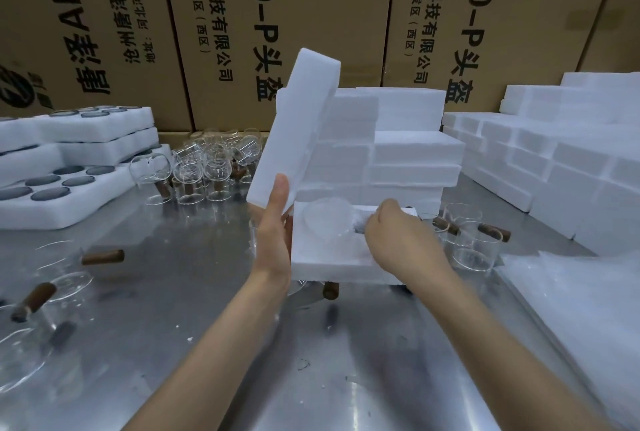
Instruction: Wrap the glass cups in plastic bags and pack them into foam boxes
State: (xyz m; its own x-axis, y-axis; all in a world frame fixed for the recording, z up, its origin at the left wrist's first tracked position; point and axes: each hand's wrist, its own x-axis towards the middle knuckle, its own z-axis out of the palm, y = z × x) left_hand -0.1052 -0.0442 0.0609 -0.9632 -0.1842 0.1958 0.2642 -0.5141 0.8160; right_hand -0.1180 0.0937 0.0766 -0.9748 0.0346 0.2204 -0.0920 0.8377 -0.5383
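- Both hands work at one foam box: the left hand (pixel 273 240) grips the near end of the foam lid (pixel 294 129), thumb up along its face, holding it tilted upward and away from the base.
- Over at the right end of the foam base (pixel 329 261), the right hand (pixel 391 236) has its fingers curled down into the slot there; what they pinch is hidden.
- Inside the base's round cavity lies a bagged glass cup (pixel 327 222), hazy under its plastic.
- Under the base's near edge a brown wooden handle (pixel 330 290) pokes out over the steel table (pixel 311 378).
- At the near left, loose glass cups (pixel 62 278) with brown handles lie on their sides on the table.
- Just right of the right hand stand more upright cups (pixel 474 243).
- Farther left sit foam trays (pixel 69 160) with dark round holes, stacked; beside them is a crowded cluster of cups (pixel 211 164).
- Behind the lid and far right rise stacks of closed foam boxes (pixel 540 153).
- Cardboard cartons (pixel 346 15) with printed characters form the far wall.
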